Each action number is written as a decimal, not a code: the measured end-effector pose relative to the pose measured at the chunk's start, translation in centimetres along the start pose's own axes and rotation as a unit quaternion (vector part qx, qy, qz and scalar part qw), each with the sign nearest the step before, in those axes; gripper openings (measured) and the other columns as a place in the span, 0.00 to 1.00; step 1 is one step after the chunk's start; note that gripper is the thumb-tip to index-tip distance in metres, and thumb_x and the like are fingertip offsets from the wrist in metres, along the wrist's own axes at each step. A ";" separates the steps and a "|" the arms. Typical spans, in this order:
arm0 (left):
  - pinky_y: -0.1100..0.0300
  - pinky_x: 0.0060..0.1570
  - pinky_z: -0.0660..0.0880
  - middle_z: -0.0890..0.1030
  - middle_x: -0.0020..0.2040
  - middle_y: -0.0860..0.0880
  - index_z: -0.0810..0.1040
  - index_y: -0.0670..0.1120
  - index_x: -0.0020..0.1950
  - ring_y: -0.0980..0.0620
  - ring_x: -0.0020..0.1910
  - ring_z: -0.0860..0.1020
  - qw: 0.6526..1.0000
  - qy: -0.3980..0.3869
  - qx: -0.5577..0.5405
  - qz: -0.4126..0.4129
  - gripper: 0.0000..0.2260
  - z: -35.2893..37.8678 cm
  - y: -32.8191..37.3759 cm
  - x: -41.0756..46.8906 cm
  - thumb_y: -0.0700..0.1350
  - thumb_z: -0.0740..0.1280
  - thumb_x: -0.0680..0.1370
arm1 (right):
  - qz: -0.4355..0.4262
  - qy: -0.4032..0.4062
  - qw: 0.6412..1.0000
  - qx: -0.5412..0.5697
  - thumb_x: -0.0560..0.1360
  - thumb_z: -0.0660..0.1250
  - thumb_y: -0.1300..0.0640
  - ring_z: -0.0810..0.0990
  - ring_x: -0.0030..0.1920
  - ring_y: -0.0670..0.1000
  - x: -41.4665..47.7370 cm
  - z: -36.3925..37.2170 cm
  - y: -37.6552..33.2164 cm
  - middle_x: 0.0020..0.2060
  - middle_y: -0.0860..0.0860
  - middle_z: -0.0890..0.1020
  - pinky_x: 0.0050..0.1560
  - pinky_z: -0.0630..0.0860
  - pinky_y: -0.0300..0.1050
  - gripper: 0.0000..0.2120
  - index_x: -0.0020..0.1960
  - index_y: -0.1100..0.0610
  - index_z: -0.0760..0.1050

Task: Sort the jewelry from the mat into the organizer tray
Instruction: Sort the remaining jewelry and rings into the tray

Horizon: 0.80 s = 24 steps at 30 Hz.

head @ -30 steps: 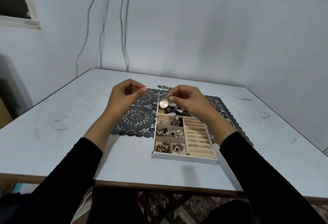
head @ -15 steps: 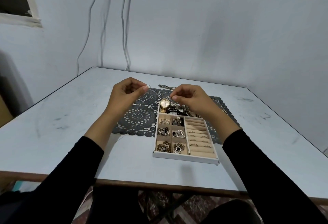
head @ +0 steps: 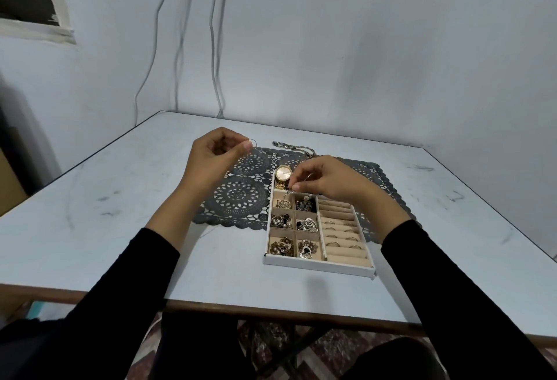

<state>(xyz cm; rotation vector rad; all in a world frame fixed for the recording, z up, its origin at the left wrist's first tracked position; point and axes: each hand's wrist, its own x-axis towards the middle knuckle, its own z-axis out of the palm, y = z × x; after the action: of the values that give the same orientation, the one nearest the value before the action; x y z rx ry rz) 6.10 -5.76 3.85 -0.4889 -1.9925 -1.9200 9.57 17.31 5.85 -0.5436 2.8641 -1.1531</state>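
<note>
**Both hands pinch small pieces above the tray and mat**

Two black sleeves point(head: 144, 283) reach forward over the near edge of the pale table point(head: 120, 229). Just past them the organizer tray point(head: 316, 264) lies on the table, with its far part over the dark lace mat point(head: 241, 196). Its left half holds six small compartments heaped with mixed jewelry point(head: 281, 247). Its right half is a column of beige ring rolls point(head: 340, 229) with several rings slotted in.

The right hand point(head: 328, 182) hovers over the far end of the tray. Its thumb and forefinger are closed in a tight pinch and the other fingers are curled. A small dangling piece point(head: 290, 192) hangs straight down from the fingertips, right above the wall of the far-left small compartment. Whether it touches the tray cannot be told.

A gold watch point(head: 283, 175) lies in the tray's far section, just left of those fingertips.

Further out and to the left, the left hand point(head: 217, 162) is raised above the mat with its fingers curled in. Its thumb and forefinger pinch a thin wire hoop point(head: 254, 142), which sticks out to the right of the fingertips, clear of the mat.

A silver chain point(head: 294, 149) lies at the mat's far edge. Beyond the table, cables point(head: 215, 48) hang down the pale wall.
</note>
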 end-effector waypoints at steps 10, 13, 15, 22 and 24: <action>0.59 0.44 0.79 0.83 0.48 0.37 0.81 0.47 0.44 0.47 0.46 0.80 1.000 0.019 -0.007 -0.001 0.03 -0.5 -0.2 0.3 0.42 0.74 0.74 | 0.011 -0.015 0.999 -0.028 0.73 0.71 0.61 0.82 0.43 0.49 0.8 1.2 0.2 0.39 0.51 0.85 0.50 0.78 0.44 0.03 0.44 0.55 0.82; 0.63 0.41 0.78 0.82 0.48 0.36 0.81 0.47 0.44 0.48 0.46 0.79 1.000 0.016 -0.005 0.002 0.03 -0.5 -0.2 0.3 0.42 0.74 0.75 | 0.021 -0.028 0.999 -0.041 0.74 0.70 0.61 0.82 0.44 0.48 0.7 0.9 0.2 0.40 0.49 0.85 0.51 0.78 0.44 0.03 0.45 0.55 0.82; 0.68 0.37 0.78 0.82 0.48 0.36 0.81 0.47 0.44 0.48 0.46 0.79 1.000 0.017 -0.004 0.003 0.02 -0.4 -0.1 0.2 0.42 0.73 0.75 | 0.024 -0.043 0.998 -0.042 0.74 0.70 0.61 0.82 0.45 0.48 0.5 0.7 0.2 0.40 0.49 0.85 0.52 0.78 0.44 0.03 0.46 0.55 0.82; 0.72 0.32 0.74 0.80 0.42 0.45 0.80 0.40 0.48 0.58 0.40 0.78 0.999 0.032 -0.017 0.001 0.04 -0.4 0.3 0.1 0.40 0.73 0.75 | 0.025 -0.051 0.998 -0.035 0.73 0.71 0.62 0.82 0.41 0.43 0.8 1.4 -0.2 0.39 0.47 0.85 0.48 0.77 0.37 0.06 0.44 0.52 0.83; 0.72 0.31 0.74 0.80 0.41 0.47 0.80 0.39 0.49 0.62 0.37 0.78 0.999 0.036 -0.020 0.001 0.05 -0.4 0.4 0.1 0.39 0.72 0.76 | 0.033 -0.042 0.997 -0.047 0.73 0.71 0.62 0.81 0.40 0.41 1.0 1.7 -0.1 0.38 0.46 0.85 0.46 0.76 0.35 0.06 0.44 0.52 0.83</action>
<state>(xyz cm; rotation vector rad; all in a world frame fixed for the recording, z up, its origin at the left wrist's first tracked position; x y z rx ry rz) 6.22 -6.14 4.21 -0.4260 -1.9103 -1.9511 8.93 15.81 4.83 -0.4827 2.8511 -0.9670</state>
